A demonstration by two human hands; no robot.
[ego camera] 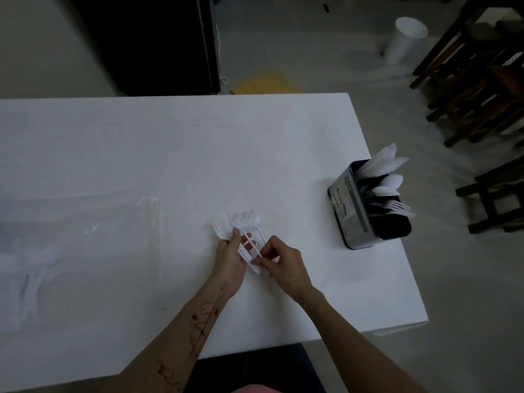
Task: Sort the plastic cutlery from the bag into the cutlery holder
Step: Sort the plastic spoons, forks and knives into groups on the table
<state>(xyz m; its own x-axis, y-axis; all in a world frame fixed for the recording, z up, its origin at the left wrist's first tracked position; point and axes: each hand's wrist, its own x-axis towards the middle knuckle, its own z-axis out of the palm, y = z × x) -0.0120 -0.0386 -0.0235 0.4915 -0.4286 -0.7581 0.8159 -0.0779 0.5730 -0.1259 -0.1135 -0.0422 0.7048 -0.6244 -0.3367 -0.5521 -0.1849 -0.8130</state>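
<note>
Bunch of white plastic forks [244, 222] at table [170, 154] centre, tines fanned toward 12 o'clock, handles gripped in left hand [230, 258]. Right hand [279, 260] at 3 o'clock of bunch, pinching one handle end. Cutlery holder [357, 214] well apart at 2 o'clock, knives, spoons, forks inside. Clear bag [85, 236] at 9 o'clock.

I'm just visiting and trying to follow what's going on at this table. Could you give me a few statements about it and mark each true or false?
1. The left hand holds a bunch of white forks. True.
2. The cutlery holder stands near the table's left edge. False: it stands near the right edge.
3. The holder is empty. False: knives, spoons and forks stand in it.
4. The right hand pinches at the fork handles. True.
5. A clear plastic bag lies on the table, left of the hands. True.
</note>
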